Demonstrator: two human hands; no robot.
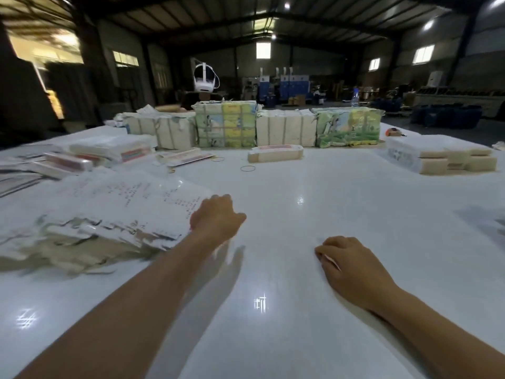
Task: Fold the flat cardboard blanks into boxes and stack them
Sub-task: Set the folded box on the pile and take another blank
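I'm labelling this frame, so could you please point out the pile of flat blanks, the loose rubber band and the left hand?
pile of flat blanks (114, 212), head view, printed top sheet.
rubber band (247, 168), head view, its loop.
left hand (217, 218), head view, back of hand.

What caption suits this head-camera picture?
Left hand reaching onto a stack of flat blanks; right hand resting on the table.

Glossy white table (328, 214) (cardbd blanks (109, 214))

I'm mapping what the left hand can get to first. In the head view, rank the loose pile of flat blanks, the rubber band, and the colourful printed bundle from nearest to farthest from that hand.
From the left hand:
1. Pile of flat blanks, right at its fingertips, left side.
2. Rubber band, mid-table, ahead.
3. Colourful printed bundle, in the back row.
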